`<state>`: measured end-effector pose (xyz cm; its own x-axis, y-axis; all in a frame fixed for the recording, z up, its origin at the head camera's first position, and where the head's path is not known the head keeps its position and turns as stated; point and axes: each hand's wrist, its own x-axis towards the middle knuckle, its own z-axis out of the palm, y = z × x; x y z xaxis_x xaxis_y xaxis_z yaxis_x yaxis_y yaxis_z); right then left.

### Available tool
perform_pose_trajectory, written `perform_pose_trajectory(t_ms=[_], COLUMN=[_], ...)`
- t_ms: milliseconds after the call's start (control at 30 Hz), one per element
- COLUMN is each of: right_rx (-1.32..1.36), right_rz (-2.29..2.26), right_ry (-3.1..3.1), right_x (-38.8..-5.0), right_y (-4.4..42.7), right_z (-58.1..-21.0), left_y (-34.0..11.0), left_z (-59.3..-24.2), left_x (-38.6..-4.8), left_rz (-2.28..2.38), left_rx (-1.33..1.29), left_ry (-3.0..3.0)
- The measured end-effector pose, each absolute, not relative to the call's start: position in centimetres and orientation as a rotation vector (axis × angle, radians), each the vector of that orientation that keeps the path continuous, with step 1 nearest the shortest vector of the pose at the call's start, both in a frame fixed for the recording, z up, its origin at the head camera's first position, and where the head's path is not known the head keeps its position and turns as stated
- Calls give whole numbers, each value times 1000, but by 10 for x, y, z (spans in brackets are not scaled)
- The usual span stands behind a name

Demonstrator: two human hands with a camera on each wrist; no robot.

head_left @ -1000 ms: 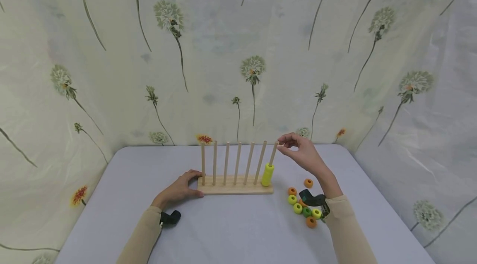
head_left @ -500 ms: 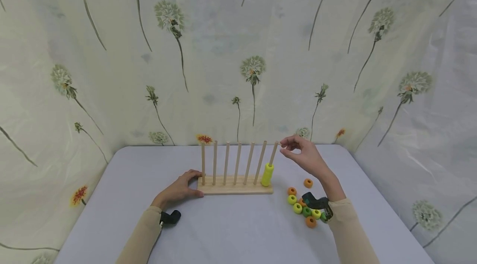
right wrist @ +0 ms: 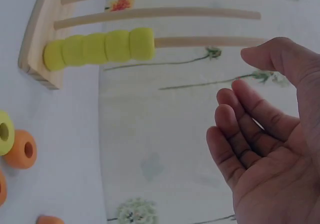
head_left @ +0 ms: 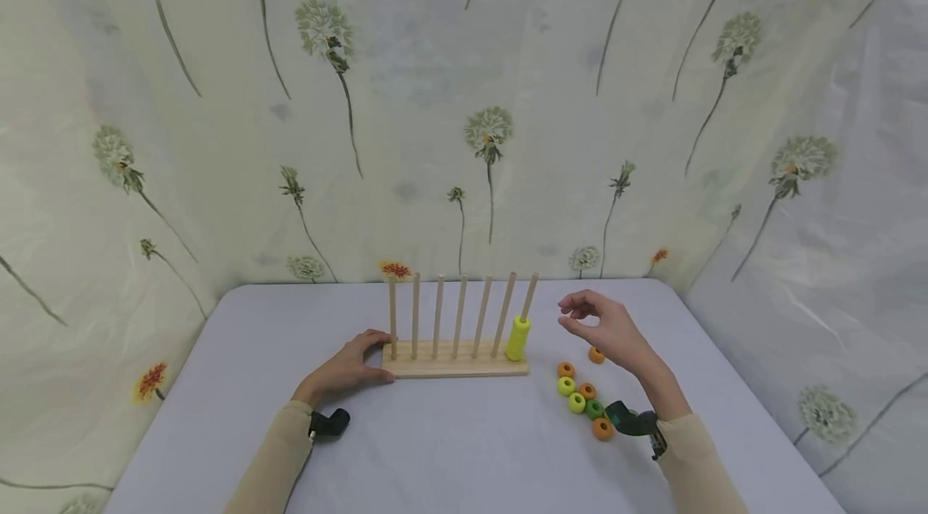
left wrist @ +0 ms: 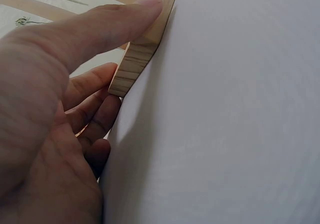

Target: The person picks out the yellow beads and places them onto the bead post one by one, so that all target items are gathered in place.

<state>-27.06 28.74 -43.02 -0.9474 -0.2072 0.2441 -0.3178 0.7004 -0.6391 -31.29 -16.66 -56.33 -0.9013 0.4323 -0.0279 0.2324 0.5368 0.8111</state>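
A wooden peg rack (head_left: 464, 369) with a row of several upright rods stands on the table. Stacked yellow beads (right wrist: 94, 49) fill the lower part of its right-end rod; the other rods are bare. My left hand (head_left: 350, 367) holds the left end of the base, thumb along the front and fingers behind. To the right of the rack, my right hand (head_left: 607, 330) hovers in the air with nothing in it. Its fingers are loosely bent and apart from the thumb in the right wrist view. Below it lie loose beads, among them an orange bead (head_left: 602, 429) and a green bead (head_left: 594, 409).
A pale cloth covers the table (head_left: 449, 449). Behind it hangs a flower-print curtain (head_left: 406, 135). A small black wrist camera (head_left: 629, 419) on the right arm hides some of the loose beads. Another wrist camera (head_left: 330, 423) sits on the left arm.
My right hand has moved away from the top of the right-end rod, to the right and down towards the loose beads. The left hand stays on the rack's end.
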Motion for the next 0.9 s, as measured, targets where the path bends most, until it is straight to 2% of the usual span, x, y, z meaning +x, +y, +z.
perform_pose_trajectory(t_ms=[900], right_rx=[267], right_rz=[1049], right_ry=[-2857], right_x=[-224], right_y=[339], right_z=[-483], left_y=[-166], left_z=[-561], left_x=[-311], left_rz=[1301], left_rx=[550], left_ry=[2544])
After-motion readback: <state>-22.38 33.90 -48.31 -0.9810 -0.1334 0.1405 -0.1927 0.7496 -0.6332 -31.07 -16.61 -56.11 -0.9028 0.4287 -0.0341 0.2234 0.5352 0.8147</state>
